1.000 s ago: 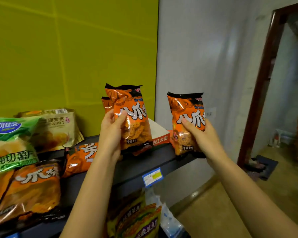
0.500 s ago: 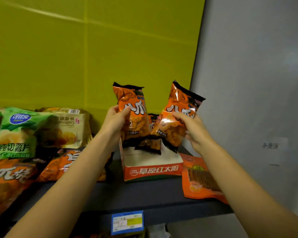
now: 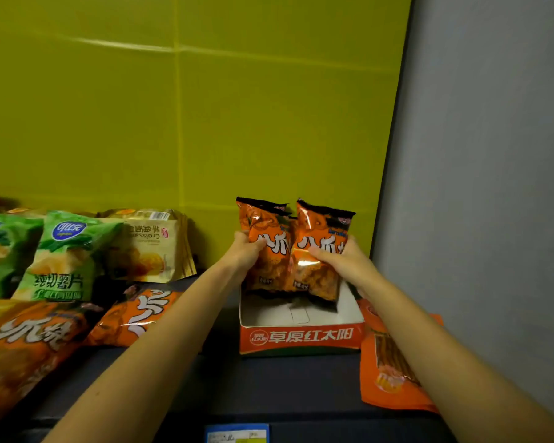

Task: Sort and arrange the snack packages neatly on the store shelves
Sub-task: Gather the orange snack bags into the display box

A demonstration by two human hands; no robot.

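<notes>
Both orange snack bags (image 3: 296, 251) have come together, standing tall, held tight by the left hand (image 3: 242, 255) and right hand (image 3: 344, 262), the open box (image 3: 301, 337) right below.

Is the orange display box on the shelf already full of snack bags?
No: the display box shows bare white floor at its front, with only the two orange bags held upright at its back.

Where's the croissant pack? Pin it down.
In the head view, the croissant pack stands left of centre against the yellow-green wall, between the green chip bag and the left hand.
</notes>
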